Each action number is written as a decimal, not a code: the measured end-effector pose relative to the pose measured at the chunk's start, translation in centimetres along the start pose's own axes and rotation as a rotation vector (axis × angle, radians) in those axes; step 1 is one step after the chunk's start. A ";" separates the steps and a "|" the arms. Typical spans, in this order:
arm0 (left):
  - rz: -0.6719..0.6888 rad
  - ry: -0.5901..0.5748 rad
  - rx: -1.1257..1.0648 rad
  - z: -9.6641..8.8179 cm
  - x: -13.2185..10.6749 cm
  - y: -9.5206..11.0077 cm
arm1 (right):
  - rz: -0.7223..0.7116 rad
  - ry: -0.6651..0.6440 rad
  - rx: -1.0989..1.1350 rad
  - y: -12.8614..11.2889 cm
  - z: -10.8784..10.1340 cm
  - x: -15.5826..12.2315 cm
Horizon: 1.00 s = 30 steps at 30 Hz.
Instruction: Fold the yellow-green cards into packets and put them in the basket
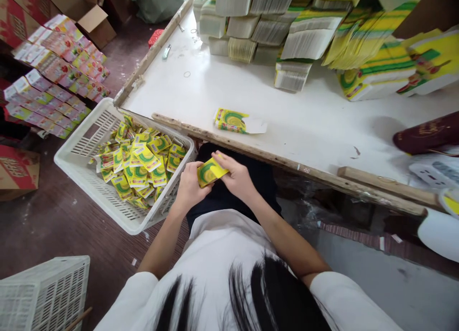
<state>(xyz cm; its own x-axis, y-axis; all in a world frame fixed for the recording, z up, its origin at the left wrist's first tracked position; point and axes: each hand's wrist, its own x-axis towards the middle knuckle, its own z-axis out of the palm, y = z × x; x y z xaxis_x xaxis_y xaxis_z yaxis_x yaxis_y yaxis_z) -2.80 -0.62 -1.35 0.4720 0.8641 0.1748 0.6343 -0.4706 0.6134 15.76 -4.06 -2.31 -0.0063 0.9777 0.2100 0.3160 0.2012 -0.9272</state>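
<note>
Though slim, a smooth, flat-sided yellow carton (208, 172) tight in left hand (191, 186) and right hand (237, 176).

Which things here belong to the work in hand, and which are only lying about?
Likely the work:
yellow carton between left hand and right hand
open carton
white basket
yellow packets
stacked flat cartons

Likely just lying about:
maroon bottle
power strip

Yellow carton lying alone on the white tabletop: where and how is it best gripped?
Probably pinch the yellow carton across the long edges of its printed body, coming down from the wooden table edge side: it lies flat near there. Avoid the white flap jutting right; it looks thin.
</note>
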 end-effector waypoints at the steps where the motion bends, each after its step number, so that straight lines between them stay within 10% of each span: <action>1: 0.010 0.014 0.009 -0.5 0.1 -0.1 | 0.006 0.001 -0.012 0.2 -0.3 0.1; 7: 0.006 0.034 -0.071 -2.5 0.6 -0.6 | -0.001 -0.232 -0.157 0.6 -1.5 0.0; 13: -0.053 -0.135 -0.307 -2.0 1.1 -0.8 | -0.087 -0.226 -0.047 0.3 -3.7 0.4; 30: 0.028 0.020 -0.138 -1.7 0.8 0.5 | -0.014 -0.200 0.009 -0.4 -4.0 0.9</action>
<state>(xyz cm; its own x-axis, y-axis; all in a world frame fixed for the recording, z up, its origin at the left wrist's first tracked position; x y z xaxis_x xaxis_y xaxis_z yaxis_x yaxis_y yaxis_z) -3.18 0.15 0.38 0.4749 0.8552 0.2074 0.5300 -0.4662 0.7084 19.41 -3.50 -0.53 -0.1997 0.9670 0.1579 0.3065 0.2147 -0.9273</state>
